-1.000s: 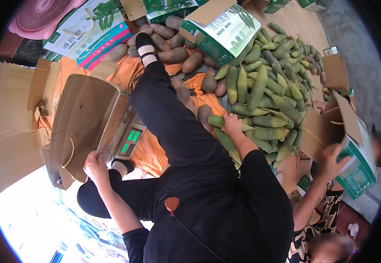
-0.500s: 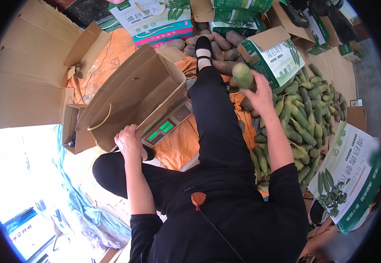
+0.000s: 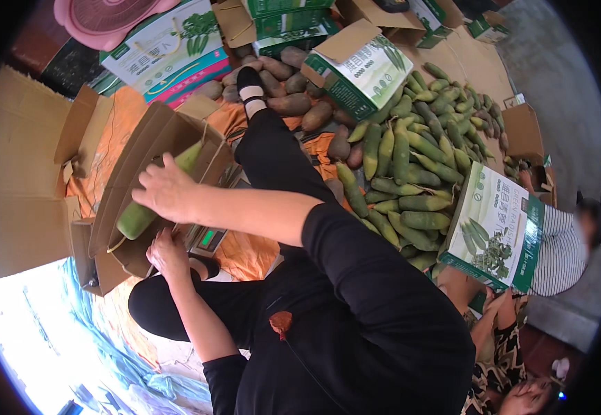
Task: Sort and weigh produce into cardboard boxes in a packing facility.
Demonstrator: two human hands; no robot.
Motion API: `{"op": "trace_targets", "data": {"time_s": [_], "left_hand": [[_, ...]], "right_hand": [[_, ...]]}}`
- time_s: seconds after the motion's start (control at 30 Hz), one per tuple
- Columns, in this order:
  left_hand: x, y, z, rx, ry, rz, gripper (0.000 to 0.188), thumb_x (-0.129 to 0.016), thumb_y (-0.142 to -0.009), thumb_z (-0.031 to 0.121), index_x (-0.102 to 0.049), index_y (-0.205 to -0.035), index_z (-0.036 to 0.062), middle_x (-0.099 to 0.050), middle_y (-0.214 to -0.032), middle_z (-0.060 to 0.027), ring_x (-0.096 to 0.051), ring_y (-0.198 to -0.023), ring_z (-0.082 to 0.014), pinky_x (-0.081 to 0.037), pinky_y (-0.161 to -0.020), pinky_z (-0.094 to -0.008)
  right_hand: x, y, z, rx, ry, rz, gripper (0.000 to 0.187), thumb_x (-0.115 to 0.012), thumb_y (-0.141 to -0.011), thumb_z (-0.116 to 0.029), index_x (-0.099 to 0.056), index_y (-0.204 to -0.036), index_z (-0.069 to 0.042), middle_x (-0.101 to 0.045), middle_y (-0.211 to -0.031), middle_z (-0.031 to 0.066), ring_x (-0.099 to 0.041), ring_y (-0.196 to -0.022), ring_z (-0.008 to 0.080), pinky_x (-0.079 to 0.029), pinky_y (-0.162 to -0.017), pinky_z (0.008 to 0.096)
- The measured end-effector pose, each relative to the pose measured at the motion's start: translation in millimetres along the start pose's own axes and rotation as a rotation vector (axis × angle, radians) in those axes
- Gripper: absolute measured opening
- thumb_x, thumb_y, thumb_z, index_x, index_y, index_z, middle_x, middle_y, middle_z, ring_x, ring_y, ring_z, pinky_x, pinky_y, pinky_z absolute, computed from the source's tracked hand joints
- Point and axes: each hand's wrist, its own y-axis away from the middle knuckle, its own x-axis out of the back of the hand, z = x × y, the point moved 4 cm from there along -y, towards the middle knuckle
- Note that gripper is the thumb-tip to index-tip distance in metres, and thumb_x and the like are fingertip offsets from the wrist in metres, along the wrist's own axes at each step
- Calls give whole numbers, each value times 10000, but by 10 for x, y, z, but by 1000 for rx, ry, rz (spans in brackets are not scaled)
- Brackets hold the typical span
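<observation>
A long green radish (image 3: 134, 220) is in my right hand (image 3: 170, 190), lying slantwise over the opening of a brown cardboard box (image 3: 155, 131). My right forearm crosses in front of my body to reach it, and the palm hides the radish's middle. Lower down, the curled fingers of my left hand (image 3: 169, 256) grip the box's near edge. Under the box is a scale with a lit green display (image 3: 208, 238). To the right of my leg lies a large heap of green radishes (image 3: 411, 159).
Darker, purplish radishes (image 3: 290, 104) lie around my foot. A printed green-and-white carton (image 3: 363, 69) stands beyond the heap, another carton (image 3: 487, 228) at the right near a co-worker (image 3: 497, 332). A pink plastic lid or basin (image 3: 110, 21) rests on stacked boxes at the far left.
My right hand has swung left with the radish, from beside the heap to over the box. The whole view has turned rightward. My left hand stays at the box edge.
</observation>
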Motion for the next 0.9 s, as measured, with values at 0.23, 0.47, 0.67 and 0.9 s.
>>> {"op": "trace_targets", "data": {"time_s": [0.23, 0.47, 0.67, 0.9], "left_hand": [[41, 69, -57, -5, 41, 2, 155, -594, -735, 133, -617, -856, 40, -634, -832, -148, -613, -808, -352, -453, -702, -462], [-37, 78, -160, -15, 69, 43, 138, -614, -730, 131, -627, -843, 53, -629, -787, -126, -612, -767, -333, -450, -700, -451], [-52, 62, -112, -33, 47, 16, 152, -636, -731, 114, -629, -870, 50, -630, -802, -129, -613, -773, -331, -460, -690, -442], [-11, 87, -105, -11, 69, 59, 147, -633, -729, 95, -629, -865, 40, -630, -789, -132, -616, -765, -323, -472, -692, -421]], "right_hand": [[637, 517, 300, -44, -299, 214, 284, -714, -727, -234, -641, -980, -131, -621, -925, 35, -584, -886, 223, -420, -786, 388], [928, 1734, 1522, -635, -536, 527, 152, -655, -772, -116, -650, -912, -58, -643, -845, 112, -628, -816, 296, -491, -704, 376], [-84, 3698, 2082, -1153, -284, -38, 179, -575, -822, -166, -641, -930, -38, -651, -899, 186, -628, -857, 341, -490, -744, 406], [-928, 5134, 1829, -1024, -117, -733, 208, -548, -813, -212, -670, -815, -44, -652, -875, 210, -625, -866, 362, -484, -789, 446]]}}
